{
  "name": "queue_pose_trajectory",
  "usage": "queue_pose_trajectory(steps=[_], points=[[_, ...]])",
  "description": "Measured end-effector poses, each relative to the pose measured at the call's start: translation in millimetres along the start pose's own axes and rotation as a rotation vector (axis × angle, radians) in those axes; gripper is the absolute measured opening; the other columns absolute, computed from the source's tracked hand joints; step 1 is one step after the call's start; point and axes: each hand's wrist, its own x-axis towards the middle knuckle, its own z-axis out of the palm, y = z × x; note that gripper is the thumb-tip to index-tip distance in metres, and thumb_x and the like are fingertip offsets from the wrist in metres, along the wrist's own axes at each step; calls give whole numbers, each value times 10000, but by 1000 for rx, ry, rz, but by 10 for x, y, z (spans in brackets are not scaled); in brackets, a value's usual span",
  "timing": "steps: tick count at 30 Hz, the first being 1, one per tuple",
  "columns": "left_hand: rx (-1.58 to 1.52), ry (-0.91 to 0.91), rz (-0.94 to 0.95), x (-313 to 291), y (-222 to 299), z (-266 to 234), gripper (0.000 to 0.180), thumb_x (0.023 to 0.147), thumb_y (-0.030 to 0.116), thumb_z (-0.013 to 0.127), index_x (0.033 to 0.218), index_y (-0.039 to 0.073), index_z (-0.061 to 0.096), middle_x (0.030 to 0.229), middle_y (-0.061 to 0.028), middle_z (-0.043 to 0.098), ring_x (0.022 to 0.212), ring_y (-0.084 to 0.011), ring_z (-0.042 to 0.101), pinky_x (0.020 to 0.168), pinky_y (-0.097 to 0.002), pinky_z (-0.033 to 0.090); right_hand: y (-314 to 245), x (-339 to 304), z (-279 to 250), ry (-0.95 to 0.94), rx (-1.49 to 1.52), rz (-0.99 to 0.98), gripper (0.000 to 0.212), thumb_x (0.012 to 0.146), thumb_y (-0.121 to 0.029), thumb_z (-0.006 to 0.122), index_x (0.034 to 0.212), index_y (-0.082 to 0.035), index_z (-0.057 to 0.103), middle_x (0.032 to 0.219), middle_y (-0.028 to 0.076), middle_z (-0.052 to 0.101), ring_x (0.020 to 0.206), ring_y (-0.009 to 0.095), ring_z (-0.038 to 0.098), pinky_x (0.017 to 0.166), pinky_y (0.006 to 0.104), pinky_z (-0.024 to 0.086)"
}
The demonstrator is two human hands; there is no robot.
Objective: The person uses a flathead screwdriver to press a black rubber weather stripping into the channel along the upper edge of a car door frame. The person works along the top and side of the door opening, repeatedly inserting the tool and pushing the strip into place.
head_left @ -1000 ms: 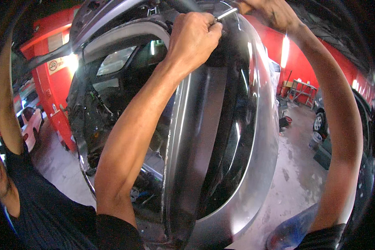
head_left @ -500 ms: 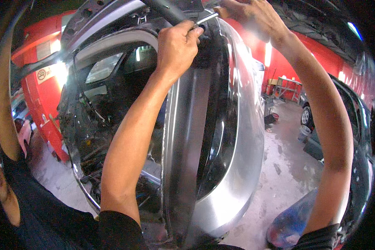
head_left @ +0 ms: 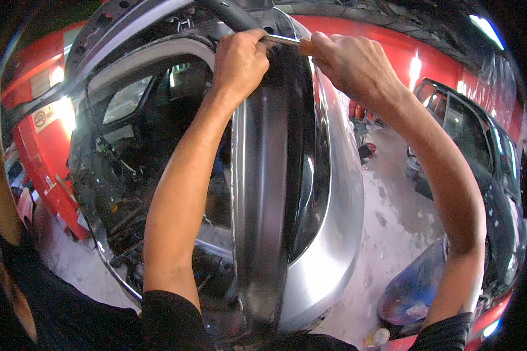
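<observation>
At the upper middle, a slim tool like a screwdriver (head_left: pixel 284 40), with a metal shaft and an orange-brown handle, lies nearly level. My right hand (head_left: pixel 357 64) is closed round its handle. The far end of the shaft meets the fingers of my left hand (head_left: pixel 240 61), which are pinched together and hide the tip. Both hands are at the upper edge of a grey car body (head_left: pixel 263 152), just under a thick dark rod (head_left: pixel 231 14). What the tip touches is hidden.
Left of my forearm gapes the car's opening, with a bare, dark interior (head_left: pixel 175 128). A raised panel (head_left: pixel 99 44) hangs above it. Another person's arm (head_left: pixel 6 181) shows at the left edge. On the right stand a dark car (head_left: pixel 480 134) and a blue container (head_left: pixel 413 286).
My right hand has come down, and the tool's shaft, which slanted up to the right, now tips slightly down that way. My left hand stays at the shaft's end.
</observation>
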Motion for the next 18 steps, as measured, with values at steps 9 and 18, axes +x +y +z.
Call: queue_pose_trajectory(steps=[9, 18], points=[[-10, -63, -30, 2, -96, -18, 223, 918, 80, 615, 1068, 7, 764, 918, -229, 749, 856, -346, 764, 775, -417, 567, -377, -88, -118, -14, 159, 115, 232, 961, -187, 649, 1175, -98, 660, 771, 176, 699, 704, 386, 705, 634, 509, 556], [25, -48, 65, 7, -161, 25, 219, 912, 63, 624, 1072, 45, 772, 901, -210, 751, 854, -338, 765, 770, -415, 573, -614, -135, -272, -35, 205, 127, 209, 957, -159, 552, 1102, -84, 682, 792, 215, 713, 747, 402, 739, 664, 522, 605]])
